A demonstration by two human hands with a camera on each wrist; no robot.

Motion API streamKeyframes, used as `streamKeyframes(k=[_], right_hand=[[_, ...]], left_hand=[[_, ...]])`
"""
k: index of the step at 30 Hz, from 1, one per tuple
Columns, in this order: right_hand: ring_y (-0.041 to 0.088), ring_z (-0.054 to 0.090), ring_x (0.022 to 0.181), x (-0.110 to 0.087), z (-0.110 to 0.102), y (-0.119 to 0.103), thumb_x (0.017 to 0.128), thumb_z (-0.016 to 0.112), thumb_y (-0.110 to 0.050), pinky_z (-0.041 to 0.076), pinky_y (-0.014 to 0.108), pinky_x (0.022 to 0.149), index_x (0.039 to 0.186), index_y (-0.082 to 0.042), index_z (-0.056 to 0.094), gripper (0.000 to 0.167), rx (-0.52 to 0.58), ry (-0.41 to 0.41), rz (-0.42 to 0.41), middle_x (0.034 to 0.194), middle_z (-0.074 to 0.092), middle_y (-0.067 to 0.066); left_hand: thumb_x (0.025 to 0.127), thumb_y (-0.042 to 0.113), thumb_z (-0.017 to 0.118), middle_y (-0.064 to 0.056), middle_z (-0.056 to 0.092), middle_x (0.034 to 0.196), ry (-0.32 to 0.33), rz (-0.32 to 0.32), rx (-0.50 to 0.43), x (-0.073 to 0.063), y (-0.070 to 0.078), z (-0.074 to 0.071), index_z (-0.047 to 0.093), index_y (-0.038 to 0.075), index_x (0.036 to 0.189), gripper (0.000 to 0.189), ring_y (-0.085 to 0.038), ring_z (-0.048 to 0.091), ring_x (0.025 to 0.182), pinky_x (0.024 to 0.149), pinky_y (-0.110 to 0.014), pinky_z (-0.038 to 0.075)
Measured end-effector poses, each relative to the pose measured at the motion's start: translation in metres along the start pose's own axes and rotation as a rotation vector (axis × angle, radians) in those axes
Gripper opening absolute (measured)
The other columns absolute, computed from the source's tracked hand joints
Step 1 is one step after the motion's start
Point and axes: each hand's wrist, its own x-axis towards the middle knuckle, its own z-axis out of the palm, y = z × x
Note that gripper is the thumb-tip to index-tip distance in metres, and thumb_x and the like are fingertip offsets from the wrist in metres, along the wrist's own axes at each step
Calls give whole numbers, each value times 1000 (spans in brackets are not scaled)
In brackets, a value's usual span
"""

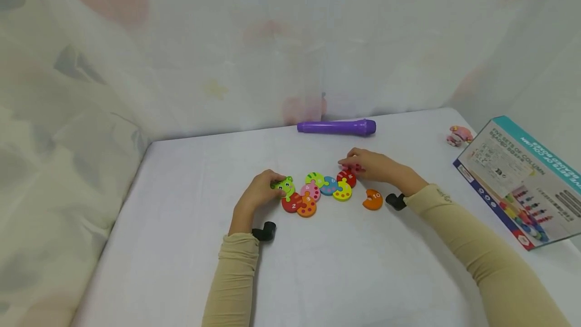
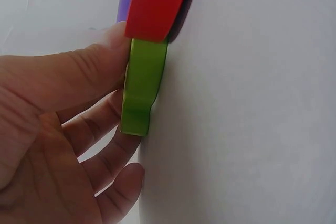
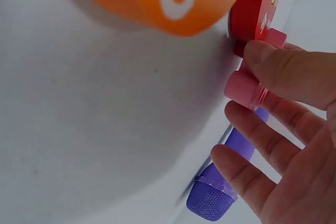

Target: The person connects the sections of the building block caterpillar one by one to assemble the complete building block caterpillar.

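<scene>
A caterpillar number puzzle lies on the white-covered table, its round pieces joined in a winding row. At its left end, my left hand (image 1: 259, 193) grips the green head piece (image 1: 286, 185) with thumb and fingers at the edge. The red "2" piece (image 1: 291, 204) adjoins it. My right hand (image 1: 374, 165) pinches a pink puzzle piece (image 3: 244, 90) against the red "8" piece (image 1: 347, 179) at the row's other end. Fingers hide most of the pink piece in the head view. Apart from the row, an orange "10" piece (image 1: 373, 201) lies close to the right wrist.
Behind the puzzle lies a purple toy microphone (image 1: 337, 127). On the right stands a printed toy box (image 1: 517, 185), with a small pink figure (image 1: 459, 135) beside it. Patterned cloth (image 1: 227, 54) hangs behind the table.
</scene>
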Motion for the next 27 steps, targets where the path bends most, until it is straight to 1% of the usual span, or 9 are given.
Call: streamKeyframes(k=[4,7,11,14,17,20,21,24,27], right_hand=[[26,53,101,3,3,0,86,63,-10,48,42,85,128,-16,57,42,-56,-10,-14,117,53,11],[28,52,105,3,6,-1,86,62,-7,47,44,86,128,-16,56,44,-84,-22,-5,119,53,13],[36,46,118,-5,4,-4,85,64,-11,45,50,88,134,-15,50,51,-112,4,42,134,44,17],[36,45,119,-18,2,-8,84,67,-21,45,50,88,134,-11,48,54,-95,56,109,135,42,18],[29,54,104,-36,3,-13,81,70,-33,50,45,80,126,-6,53,55,-39,72,194,121,52,15],[21,55,84,-54,7,-17,75,72,-43,51,36,66,117,-7,57,58,-24,23,251,103,56,8],[19,54,79,-59,10,-18,73,73,-46,50,33,62,115,-7,57,59,-22,8,253,98,56,6],[16,51,75,-70,18,-20,69,76,-47,47,30,58,112,-9,58,61,-21,-16,235,92,53,2],[15,50,76,-75,26,-23,69,78,-40,48,30,61,110,-9,58,55,-19,17,199,90,53,0]], left_hand=[[79,12,71,-6,57,108,0,4,-8,0,0,0,63,8,117,39,-22,51,100,93,-39,42],[79,12,72,-6,57,109,-1,4,-3,0,-1,1,63,8,118,40,-21,52,100,93,-39,42],[80,14,72,-4,57,109,4,1,9,0,-2,1,62,9,118,40,-20,52,102,94,-39,42],[80,14,72,-4,57,108,12,-3,15,1,-2,1,63,9,117,39,-20,52,102,94,-38,41],[80,14,72,-4,57,107,18,6,18,2,-2,1,63,9,117,38,-20,52,101,94,-38,42],[80,13,71,-4,57,106,13,15,14,2,-2,2,63,8,117,39,-20,52,99,92,-38,42],[80,13,71,-4,57,106,11,15,10,2,-2,2,63,8,117,39,-20,52,99,92,-38,43],[80,12,71,-4,57,105,5,11,8,1,-1,2,63,8,117,38,-20,52,97,91,-37,43],[80,13,71,-3,57,104,14,10,16,1,-1,1,63,9,117,39,-20,51,97,91,-38,43]])
